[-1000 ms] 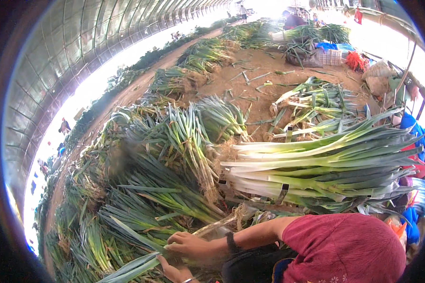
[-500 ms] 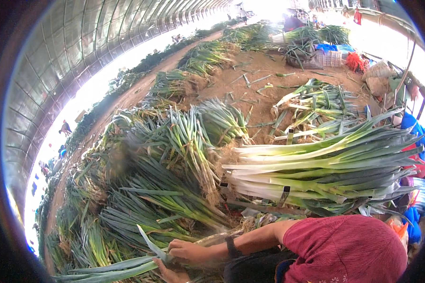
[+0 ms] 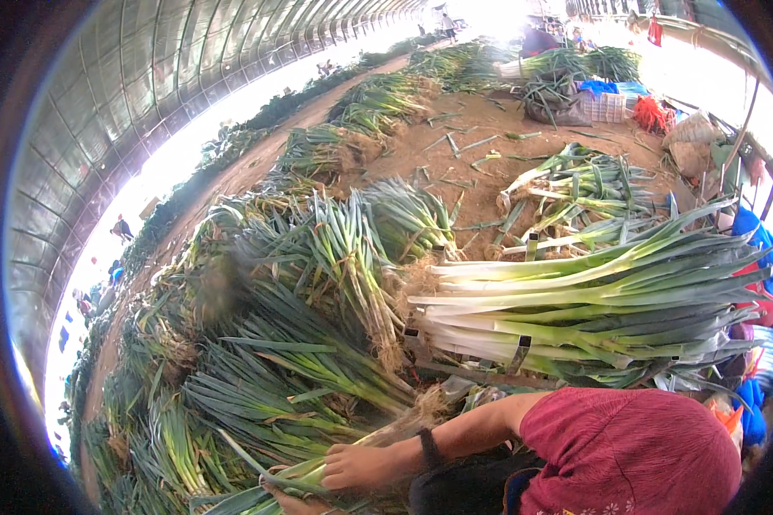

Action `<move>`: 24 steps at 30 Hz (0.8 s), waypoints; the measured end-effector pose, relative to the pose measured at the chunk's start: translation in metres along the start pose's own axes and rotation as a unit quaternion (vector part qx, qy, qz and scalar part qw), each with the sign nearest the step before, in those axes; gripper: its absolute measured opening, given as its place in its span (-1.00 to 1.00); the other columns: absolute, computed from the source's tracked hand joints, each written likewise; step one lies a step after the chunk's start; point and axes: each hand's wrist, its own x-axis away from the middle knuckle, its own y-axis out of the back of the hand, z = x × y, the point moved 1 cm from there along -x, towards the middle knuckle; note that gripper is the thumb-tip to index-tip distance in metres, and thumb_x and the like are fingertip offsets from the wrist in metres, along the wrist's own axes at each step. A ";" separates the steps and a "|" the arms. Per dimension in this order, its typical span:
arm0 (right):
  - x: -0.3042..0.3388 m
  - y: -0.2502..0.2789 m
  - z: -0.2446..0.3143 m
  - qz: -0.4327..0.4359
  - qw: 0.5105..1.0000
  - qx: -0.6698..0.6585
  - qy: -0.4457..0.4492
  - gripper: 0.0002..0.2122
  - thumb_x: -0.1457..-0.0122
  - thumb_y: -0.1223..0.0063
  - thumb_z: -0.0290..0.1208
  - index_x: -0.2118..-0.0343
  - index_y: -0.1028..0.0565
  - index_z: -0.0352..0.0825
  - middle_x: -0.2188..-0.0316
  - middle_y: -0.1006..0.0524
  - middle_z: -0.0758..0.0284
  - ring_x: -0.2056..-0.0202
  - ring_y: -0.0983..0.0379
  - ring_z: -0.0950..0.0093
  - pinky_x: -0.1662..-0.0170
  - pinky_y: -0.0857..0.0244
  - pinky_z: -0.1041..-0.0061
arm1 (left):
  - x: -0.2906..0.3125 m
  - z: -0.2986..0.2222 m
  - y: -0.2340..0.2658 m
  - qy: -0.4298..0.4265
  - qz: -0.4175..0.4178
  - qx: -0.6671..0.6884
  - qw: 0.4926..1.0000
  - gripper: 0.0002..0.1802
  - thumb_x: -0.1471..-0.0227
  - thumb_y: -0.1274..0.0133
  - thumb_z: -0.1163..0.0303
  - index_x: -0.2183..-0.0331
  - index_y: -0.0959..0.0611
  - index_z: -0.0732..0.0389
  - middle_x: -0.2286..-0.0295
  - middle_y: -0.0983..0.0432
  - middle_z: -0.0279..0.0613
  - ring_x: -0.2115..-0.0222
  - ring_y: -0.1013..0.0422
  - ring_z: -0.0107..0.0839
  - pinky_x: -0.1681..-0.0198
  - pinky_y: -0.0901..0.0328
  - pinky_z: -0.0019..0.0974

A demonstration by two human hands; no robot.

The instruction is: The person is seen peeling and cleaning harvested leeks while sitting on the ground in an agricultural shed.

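Evidently, leek (image 3: 302,471) lay at hands: right hand (image 3: 352,468) curled over it, left hand (image 3: 296,504) just below, grip impossible to tell. Long axis ran slantwise, leaves trailing leftward past both hands; right hand sat nearer big leek stack (image 3: 575,300).

1. Leeks (image 3: 584,300) — smooth, faintly glossy pale shanks, waxier blue-green leaves.
2. Leek roots (image 3: 416,287): rough, fibrous, matt.
3. Ground (image 3: 464,163): dry, matt, grainy earth.
4. Maroon top (image 3: 636,438): soft, matt cloth, finely creased.
5. Wristband (image 3: 430,448): matt black; material unclear.
6. Crate (image 3: 605,108): pale, plastic-looking lattice.
7. Tunnel covering (image 3: 103,129) — smooth sheeting with a dull sheen.
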 end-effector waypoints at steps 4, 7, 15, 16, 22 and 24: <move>0.027 0.002 -0.018 -0.012 0.999 0.022 -0.040 -0.79 0.05 0.05 -0.38 0.29 -0.38 -0.21 0.47 -0.40 0.35 0.33 -0.38 0.36 0.16 -0.18 0.29 | -0.013 -0.018 0.013 -0.110 -0.064 -0.061 0.990 -0.24 0.11 -0.12 0.00 -0.09 -0.29 0.08 0.19 -0.46 0.09 0.27 -0.44 0.00 0.25 -0.37 -0.11; 0.073 0.004 -0.057 0.162 0.957 0.204 -0.124 -0.84 0.04 0.04 -0.42 0.35 -0.46 -0.16 0.65 -0.37 0.37 0.54 -0.42 0.38 0.41 -0.27 0.29 | -0.012 -0.031 0.042 -0.260 -0.174 -0.476 0.822 -0.21 0.14 -0.14 -0.02 -0.10 -0.29 0.03 0.18 -0.47 0.10 0.26 -0.45 0.02 0.25 -0.37 -0.10; 0.329 0.007 -0.136 0.581 0.659 0.268 -0.396 -0.74 0.14 -0.04 -0.40 0.30 -0.54 -0.18 0.43 -0.52 0.18 0.32 -0.46 0.21 0.28 -0.31 0.21 | -0.020 -0.057 0.059 -0.337 -0.184 -0.174 0.907 -0.29 0.06 -0.15 0.10 -0.07 -0.30 0.17 0.07 -0.35 0.07 0.13 -0.38 -0.12 0.10 -0.36 -0.11; 0.308 -0.001 -0.137 0.520 0.703 0.262 -0.408 -0.72 0.12 -0.03 -0.39 0.26 -0.52 -0.18 0.40 -0.50 0.20 0.30 -0.45 0.23 0.27 -0.30 0.21 | -0.018 -0.070 0.057 -0.243 -0.140 0.111 0.954 -0.33 0.03 -0.14 0.15 -0.06 -0.30 0.20 0.05 -0.33 0.02 0.12 -0.37 -0.16 0.07 -0.35 -0.11; 0.110 -0.014 -0.072 0.184 0.891 0.071 -0.409 -0.67 -0.04 0.01 -0.24 0.13 -0.44 -0.22 0.28 -0.44 0.20 0.17 -0.37 0.21 0.14 -0.28 0.28 | -0.004 -0.060 0.073 -0.209 -0.079 0.101 0.970 -0.29 0.08 -0.20 0.21 -0.05 -0.28 0.22 0.06 -0.32 -0.13 0.10 -0.33 -0.24 0.03 -0.32 -0.09; 0.052 -0.020 -0.067 0.105 0.929 -0.143 -0.326 -0.64 -0.15 0.13 -0.15 0.10 -0.44 -0.30 0.21 -0.48 0.15 0.16 -0.39 0.21 0.09 -0.28 0.35 | -0.005 -0.048 0.049 -0.179 -0.051 0.104 0.977 -0.29 0.10 -0.22 0.23 -0.05 -0.30 0.20 0.04 -0.31 -0.15 0.08 -0.31 -0.24 0.02 -0.30 -0.08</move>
